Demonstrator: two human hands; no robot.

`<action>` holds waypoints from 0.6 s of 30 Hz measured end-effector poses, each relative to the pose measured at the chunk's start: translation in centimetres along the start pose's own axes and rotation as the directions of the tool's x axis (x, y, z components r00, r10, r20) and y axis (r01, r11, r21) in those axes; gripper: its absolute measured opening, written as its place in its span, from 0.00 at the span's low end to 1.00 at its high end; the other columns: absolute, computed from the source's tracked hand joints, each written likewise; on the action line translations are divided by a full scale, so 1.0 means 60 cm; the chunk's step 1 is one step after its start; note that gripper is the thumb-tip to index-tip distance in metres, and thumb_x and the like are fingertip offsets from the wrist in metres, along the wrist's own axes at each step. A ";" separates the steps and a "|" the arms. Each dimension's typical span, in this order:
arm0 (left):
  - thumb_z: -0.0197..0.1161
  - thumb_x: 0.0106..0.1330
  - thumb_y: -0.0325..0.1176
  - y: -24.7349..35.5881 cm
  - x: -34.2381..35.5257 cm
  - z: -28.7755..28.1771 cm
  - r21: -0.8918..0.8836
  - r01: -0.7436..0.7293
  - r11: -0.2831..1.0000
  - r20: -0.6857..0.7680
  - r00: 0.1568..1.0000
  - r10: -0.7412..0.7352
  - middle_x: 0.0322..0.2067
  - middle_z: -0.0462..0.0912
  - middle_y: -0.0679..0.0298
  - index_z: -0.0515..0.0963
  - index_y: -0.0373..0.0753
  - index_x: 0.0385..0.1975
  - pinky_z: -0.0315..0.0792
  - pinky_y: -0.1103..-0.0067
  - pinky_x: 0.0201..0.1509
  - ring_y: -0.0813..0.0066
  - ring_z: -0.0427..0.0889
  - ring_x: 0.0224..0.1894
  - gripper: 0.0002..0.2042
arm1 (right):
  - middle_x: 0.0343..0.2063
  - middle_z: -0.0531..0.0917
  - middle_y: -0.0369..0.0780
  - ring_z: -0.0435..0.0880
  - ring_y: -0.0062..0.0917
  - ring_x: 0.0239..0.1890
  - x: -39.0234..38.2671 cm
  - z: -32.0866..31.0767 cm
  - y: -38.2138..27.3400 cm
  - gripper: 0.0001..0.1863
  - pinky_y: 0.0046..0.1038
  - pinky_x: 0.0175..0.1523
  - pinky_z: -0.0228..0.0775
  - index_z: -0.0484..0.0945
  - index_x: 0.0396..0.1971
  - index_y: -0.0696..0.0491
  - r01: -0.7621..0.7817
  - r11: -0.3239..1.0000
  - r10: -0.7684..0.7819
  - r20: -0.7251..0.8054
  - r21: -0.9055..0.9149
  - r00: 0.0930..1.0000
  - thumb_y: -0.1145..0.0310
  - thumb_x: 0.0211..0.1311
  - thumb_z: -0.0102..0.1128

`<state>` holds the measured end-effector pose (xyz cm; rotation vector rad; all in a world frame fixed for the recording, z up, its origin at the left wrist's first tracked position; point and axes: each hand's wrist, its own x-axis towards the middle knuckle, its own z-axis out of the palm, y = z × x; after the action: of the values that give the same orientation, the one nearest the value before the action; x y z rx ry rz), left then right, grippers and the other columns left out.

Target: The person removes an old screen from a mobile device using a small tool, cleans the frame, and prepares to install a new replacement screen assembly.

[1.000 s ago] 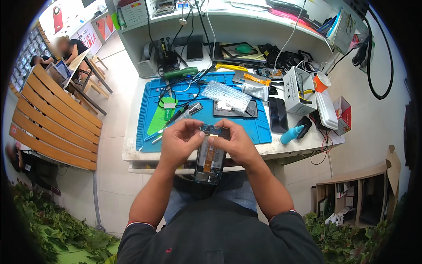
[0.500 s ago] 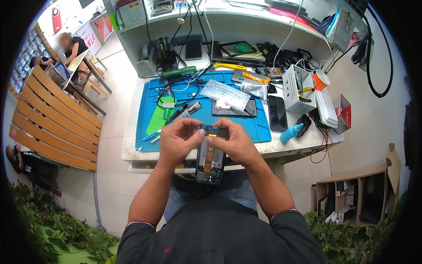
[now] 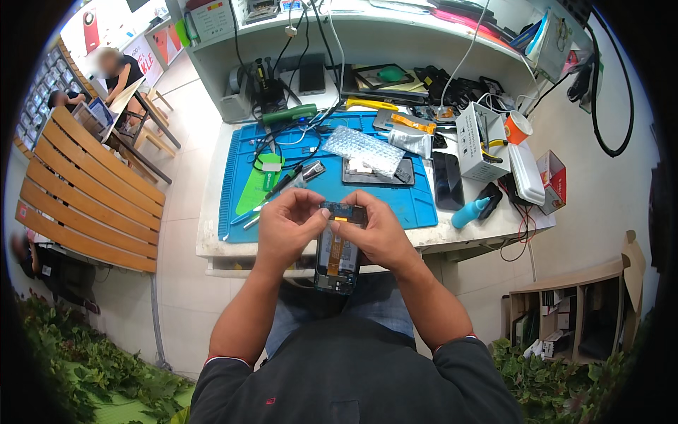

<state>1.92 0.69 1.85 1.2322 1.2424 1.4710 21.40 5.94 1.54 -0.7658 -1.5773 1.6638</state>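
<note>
Between my two hands is a smartphone (image 3: 337, 261) with its back off, its battery, an orange ribbon cable and the circuit boards laid bare. It is held upright along its length over the front edge of the bench. My left hand (image 3: 288, 222) closes on its upper left side, thumb and fingertips at the top board. My right hand (image 3: 374, 227) grips the upper right side, thumb pressed on the face just below the board. The fingers behind the phone are hidden.
A blue repair mat (image 3: 296, 205) covers the bench, bearing a bubble-wrap pouch (image 3: 364, 150), an opened device (image 3: 395, 174), a green card (image 3: 260, 187) and screwdrivers. Right of it lie a black phone (image 3: 447, 180), a blue bottle (image 3: 470, 212) and a white box (image 3: 482, 145). People sit far left.
Both hands keep their hold at the phone's top end, with hardly any movement. The whole view has shifted very slightly.
</note>
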 end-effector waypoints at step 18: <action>0.69 0.66 0.17 0.021 -0.013 -0.013 -0.029 -0.013 0.999 0.106 0.994 0.016 0.36 0.85 0.68 0.82 0.31 0.46 0.77 0.87 0.38 0.88 0.82 0.35 0.10 | 0.32 0.84 0.31 0.80 0.09 0.35 -0.010 0.023 -0.013 0.08 0.17 0.40 0.73 0.81 0.38 0.58 0.098 0.989 -0.110 -0.112 -0.113 0.988 0.72 0.66 0.71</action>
<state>1.30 -0.41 2.97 1.2860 1.1398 1.4097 20.70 4.68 2.38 -0.8075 -1.6057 1.4425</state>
